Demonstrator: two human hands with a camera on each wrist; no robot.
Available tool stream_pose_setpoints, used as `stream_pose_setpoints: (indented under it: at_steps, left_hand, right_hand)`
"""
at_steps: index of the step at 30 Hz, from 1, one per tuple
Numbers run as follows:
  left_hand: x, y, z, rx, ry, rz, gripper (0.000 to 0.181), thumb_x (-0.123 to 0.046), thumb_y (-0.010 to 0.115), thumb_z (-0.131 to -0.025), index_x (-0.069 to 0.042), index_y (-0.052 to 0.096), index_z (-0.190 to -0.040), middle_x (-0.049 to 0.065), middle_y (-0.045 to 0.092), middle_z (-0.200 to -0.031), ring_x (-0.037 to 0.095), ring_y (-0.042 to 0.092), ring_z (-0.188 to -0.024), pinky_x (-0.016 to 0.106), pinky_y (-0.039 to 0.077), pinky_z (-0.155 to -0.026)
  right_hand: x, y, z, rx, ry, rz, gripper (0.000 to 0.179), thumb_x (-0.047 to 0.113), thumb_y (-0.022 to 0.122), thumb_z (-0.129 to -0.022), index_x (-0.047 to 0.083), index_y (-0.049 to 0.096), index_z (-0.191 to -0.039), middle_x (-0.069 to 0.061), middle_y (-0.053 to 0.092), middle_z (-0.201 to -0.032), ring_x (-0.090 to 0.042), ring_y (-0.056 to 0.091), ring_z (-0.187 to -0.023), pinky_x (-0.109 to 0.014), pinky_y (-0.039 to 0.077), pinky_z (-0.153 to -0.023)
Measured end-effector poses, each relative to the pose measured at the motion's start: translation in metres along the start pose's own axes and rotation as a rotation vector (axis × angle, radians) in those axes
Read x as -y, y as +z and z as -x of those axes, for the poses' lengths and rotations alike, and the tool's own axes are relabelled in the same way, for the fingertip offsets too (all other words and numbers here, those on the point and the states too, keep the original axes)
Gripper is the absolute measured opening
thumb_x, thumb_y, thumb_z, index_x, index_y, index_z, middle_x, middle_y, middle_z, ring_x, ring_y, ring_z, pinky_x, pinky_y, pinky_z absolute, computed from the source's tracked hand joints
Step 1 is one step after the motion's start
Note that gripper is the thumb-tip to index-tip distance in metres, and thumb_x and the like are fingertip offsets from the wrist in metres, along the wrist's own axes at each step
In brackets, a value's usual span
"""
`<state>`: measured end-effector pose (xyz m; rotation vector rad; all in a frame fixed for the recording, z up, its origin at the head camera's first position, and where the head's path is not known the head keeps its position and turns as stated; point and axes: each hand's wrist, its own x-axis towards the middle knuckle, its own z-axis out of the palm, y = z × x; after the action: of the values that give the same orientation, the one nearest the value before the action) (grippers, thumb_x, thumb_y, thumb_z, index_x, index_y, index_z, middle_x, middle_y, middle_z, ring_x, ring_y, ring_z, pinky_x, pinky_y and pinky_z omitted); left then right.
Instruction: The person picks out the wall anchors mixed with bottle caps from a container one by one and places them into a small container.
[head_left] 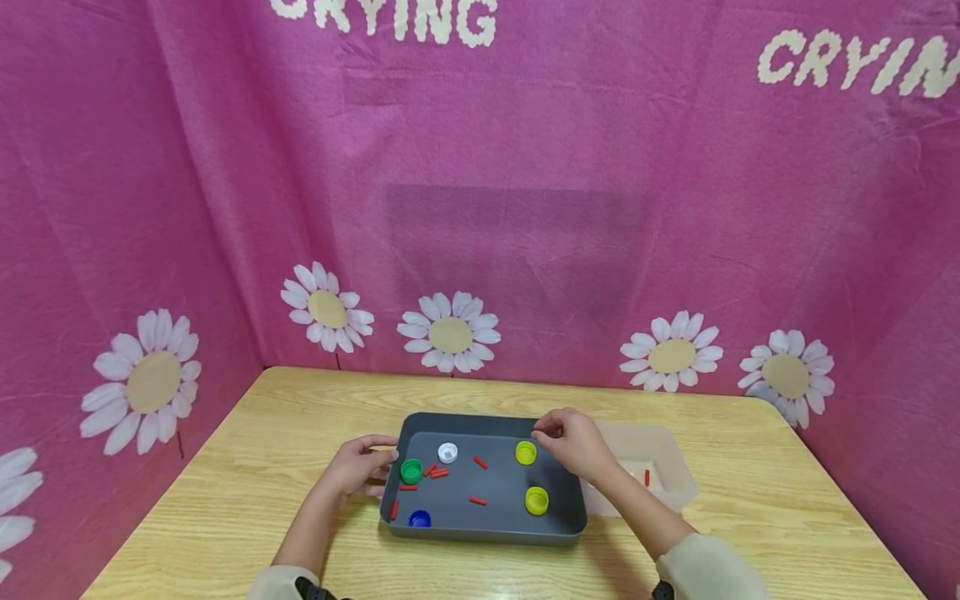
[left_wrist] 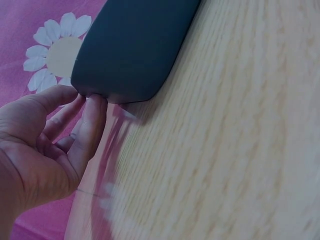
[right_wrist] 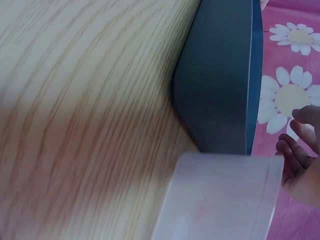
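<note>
A dark grey tray [head_left: 480, 533] lies on the table, holding several small red sticks [head_left: 477, 501]. Bottle caps stand inside it too: green [head_left: 411, 472], white [head_left: 447, 452], blue [head_left: 420, 518], and two yellow ones [head_left: 536, 501]. At the tray's left end, my left hand [head_left: 363, 467] holds the wall with thumb and fingertips, as the left wrist view shows. My right hand [head_left: 577, 442] hovers over the tray's far right corner, fingers bent. No object shows between its fingers in the right wrist view.
A translucent plastic box [head_left: 675, 467] stands right of the tray, partly behind my right forearm, with a red stick [head_left: 647, 477] inside. The wooden table [head_left: 300, 408] ends at a pink curtain [head_left: 510, 250] printed with daisies.
</note>
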<state>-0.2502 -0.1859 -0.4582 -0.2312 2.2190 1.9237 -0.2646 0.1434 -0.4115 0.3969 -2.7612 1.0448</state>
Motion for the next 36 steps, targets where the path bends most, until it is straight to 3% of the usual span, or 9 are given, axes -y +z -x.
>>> stream_pose_setpoints:
  at_steps: [16,25,36]
  left_hand:
    - [-0.001,-0.001,-0.002,0.016,0.014,0.012,0.036,-0.011,0.058,-0.089,0.001,0.055,-0.124,0.008,0.063,-0.084,0.015,0.064,-0.067,0.034,0.056,-0.059]
    - [0.0,-0.001,-0.004,-0.002,0.009,0.013,0.036,-0.011,0.059,-0.089,0.0,0.056,-0.123,0.008,0.063,-0.087,0.016,0.064,-0.066,0.034,0.056,-0.059]
    - [0.002,-0.001,-0.001,-0.013,-0.009,0.011,0.035,-0.012,0.06,-0.089,-0.002,0.057,-0.122,0.007,0.063,-0.087,0.015,0.063,-0.065,0.033,0.056,-0.058]
  right_hand:
    - [0.017,0.024,-0.005,0.046,-0.035,-0.038,0.008,0.016,0.072,-0.08,0.011,0.071,-0.087,0.0,0.064,-0.082,-0.009,0.055,-0.072,-0.022,0.046,-0.06]
    - [0.018,0.041,-0.003,0.118,-0.045,-0.02,0.013,0.021,0.071,-0.083,0.012,0.07,-0.091,-0.001,0.061,-0.084,-0.01,0.052,-0.073,-0.023,0.044,-0.059]
    - [0.011,0.061,-0.002,0.115,-0.066,-0.015,0.016,0.02,0.074,-0.079,0.009,0.07,-0.089,-0.003,0.061,-0.082,-0.01,0.054,-0.072,-0.023,0.045,-0.061]
